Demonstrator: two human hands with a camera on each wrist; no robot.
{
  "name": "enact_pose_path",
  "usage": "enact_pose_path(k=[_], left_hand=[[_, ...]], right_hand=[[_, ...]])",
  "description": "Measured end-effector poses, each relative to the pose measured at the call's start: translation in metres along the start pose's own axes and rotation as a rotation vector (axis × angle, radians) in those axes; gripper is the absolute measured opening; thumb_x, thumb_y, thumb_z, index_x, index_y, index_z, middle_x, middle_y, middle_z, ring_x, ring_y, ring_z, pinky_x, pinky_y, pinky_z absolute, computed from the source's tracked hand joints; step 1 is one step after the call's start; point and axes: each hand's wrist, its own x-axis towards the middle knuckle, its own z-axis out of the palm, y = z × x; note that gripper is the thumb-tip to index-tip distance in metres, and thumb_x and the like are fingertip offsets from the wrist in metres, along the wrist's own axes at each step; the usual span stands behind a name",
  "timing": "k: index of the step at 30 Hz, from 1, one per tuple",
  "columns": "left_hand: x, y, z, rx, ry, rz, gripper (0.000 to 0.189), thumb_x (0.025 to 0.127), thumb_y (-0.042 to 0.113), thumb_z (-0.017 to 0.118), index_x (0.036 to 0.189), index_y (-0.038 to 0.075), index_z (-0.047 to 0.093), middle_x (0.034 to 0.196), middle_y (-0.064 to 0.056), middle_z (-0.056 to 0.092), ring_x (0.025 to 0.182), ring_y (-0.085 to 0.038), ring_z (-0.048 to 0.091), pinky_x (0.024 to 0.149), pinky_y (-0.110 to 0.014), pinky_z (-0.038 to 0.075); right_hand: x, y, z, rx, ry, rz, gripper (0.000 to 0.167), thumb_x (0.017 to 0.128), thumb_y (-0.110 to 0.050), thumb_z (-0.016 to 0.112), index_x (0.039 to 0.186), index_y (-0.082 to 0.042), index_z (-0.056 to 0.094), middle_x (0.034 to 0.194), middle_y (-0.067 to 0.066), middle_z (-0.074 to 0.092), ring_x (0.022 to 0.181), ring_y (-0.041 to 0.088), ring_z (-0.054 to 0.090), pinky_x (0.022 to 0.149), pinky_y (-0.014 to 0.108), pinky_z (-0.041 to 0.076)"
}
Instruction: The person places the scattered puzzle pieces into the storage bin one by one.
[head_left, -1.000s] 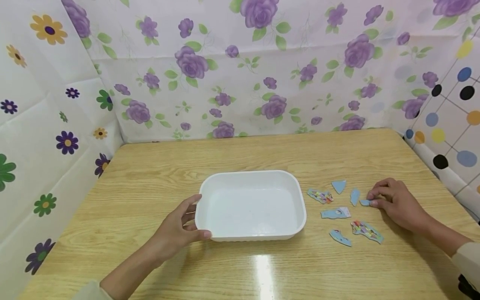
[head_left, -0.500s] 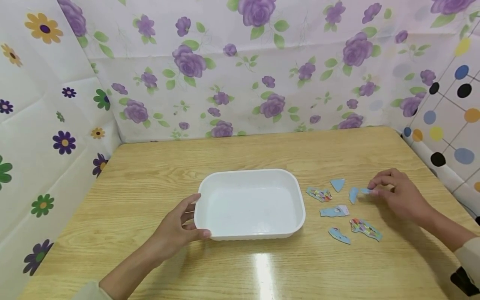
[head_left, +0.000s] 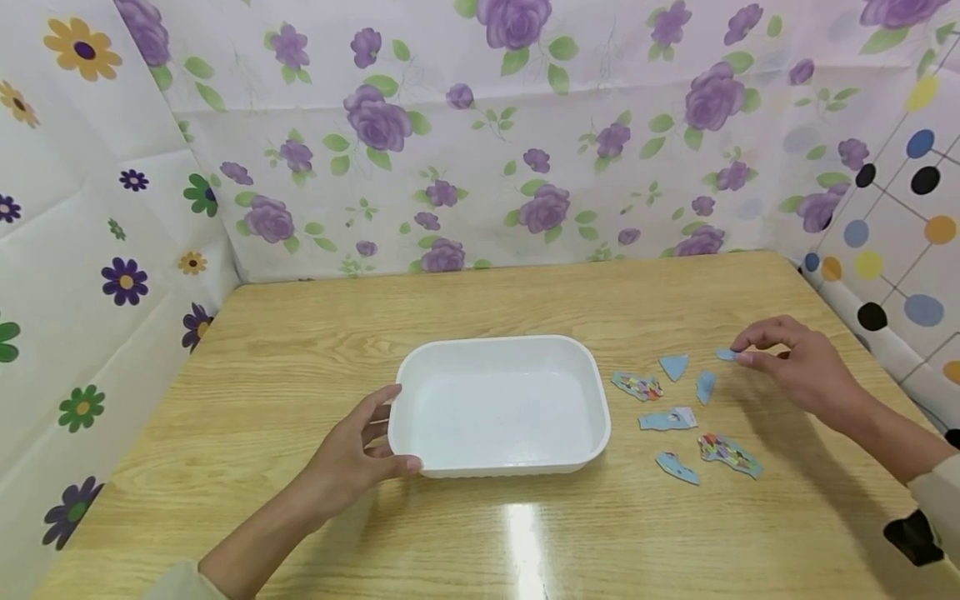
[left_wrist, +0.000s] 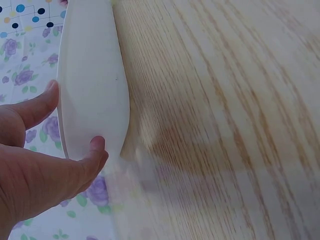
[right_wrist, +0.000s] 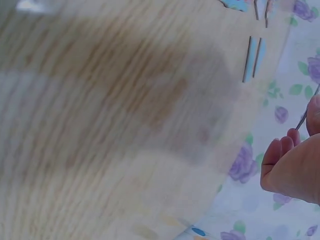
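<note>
At the near left corner of a white rectangular tray (head_left: 498,408), my left hand (head_left: 351,462) grips the side, its thumb by the front corner and fingers along the left wall. The left wrist view shows the fingers of this hand (left_wrist: 45,165) against the tray's outer wall (left_wrist: 95,75). My right hand (head_left: 806,371) pinches a small light-blue flat piece (head_left: 725,354) between thumb and fingertips, above the table at the right. In the right wrist view only a thin edge of that piece (right_wrist: 301,120) shows beside the hand (right_wrist: 292,165).
Several flat irregular pieces lie right of the tray: a blue triangle (head_left: 673,367), a narrow blue piece (head_left: 705,387), a multicoloured piece (head_left: 729,454) and others. All rest on a wooden table (head_left: 315,333). Flowered cloth (head_left: 465,150) hangs behind it.
My right hand has lifted the small blue piece off the table and moved it away from me, past the narrow blue piece. The left hand stays at the tray.
</note>
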Motion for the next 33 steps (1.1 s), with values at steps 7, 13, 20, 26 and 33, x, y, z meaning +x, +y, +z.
enact_pose_path(k=[7, 13, 20, 26, 33], left_hand=[[0.0, 0.001, 0.0, 0.001, 0.01, 0.002, 0.098, 0.075, 0.018, 0.083, 0.151, 0.015, 0.022, 0.143, -0.013, 0.038, 0.126, -0.034, 0.049, 0.097, -0.035, 0.051], [-0.001, 0.002, 0.0, -0.002, 0.015, -0.005, 0.097, 0.075, 0.017, 0.083, 0.151, 0.015, 0.023, 0.143, -0.014, 0.038, 0.124, -0.034, 0.05, 0.097, -0.035, 0.051], [0.0, 0.001, 0.0, -0.004, 0.019, -0.005, 0.097, 0.074, 0.017, 0.083, 0.151, 0.015, 0.023, 0.143, -0.014, 0.037, 0.124, -0.035, 0.05, 0.096, -0.034, 0.052], [0.0, 0.0, 0.001, -0.011, 0.016, -0.001, 0.098, 0.074, 0.017, 0.084, 0.151, 0.014, 0.023, 0.142, -0.014, 0.038, 0.124, -0.034, 0.051, 0.096, -0.033, 0.052], [0.0, 0.0, 0.0, -0.028, 0.014, 0.0, 0.099, 0.073, 0.016, 0.084, 0.151, 0.015, 0.023, 0.14, -0.013, 0.038, 0.125, -0.032, 0.05, 0.095, -0.031, 0.052]], right_hand=[[0.005, -0.005, -0.001, 0.013, -0.008, 0.041, 0.019, 0.097, -0.024, 0.06, 0.104, -0.008, 0.068, 0.115, 0.005, 0.052, 0.09, 0.001, 0.045, 0.067, 0.019, 0.041], [0.01, -0.006, 0.0, 0.033, -0.028, 0.057, 0.022, 0.097, -0.025, 0.06, 0.105, -0.006, 0.067, 0.114, 0.005, 0.051, 0.089, 0.004, 0.046, 0.065, 0.017, 0.043], [0.018, -0.012, 0.0, 0.023, -0.04, 0.065, 0.023, 0.097, -0.026, 0.06, 0.105, -0.006, 0.067, 0.119, 0.007, 0.052, 0.091, 0.005, 0.045, 0.065, 0.015, 0.043], [0.026, -0.023, -0.002, 0.031, -0.041, 0.041, 0.022, 0.097, -0.023, 0.06, 0.106, -0.005, 0.067, 0.119, 0.008, 0.052, 0.092, 0.003, 0.046, 0.069, 0.017, 0.043], [0.038, -0.038, -0.006, 0.032, -0.07, 0.064, 0.027, 0.097, -0.029, 0.058, 0.109, -0.006, 0.067, 0.121, 0.007, 0.052, 0.095, 0.01, 0.048, 0.07, 0.018, 0.045]])
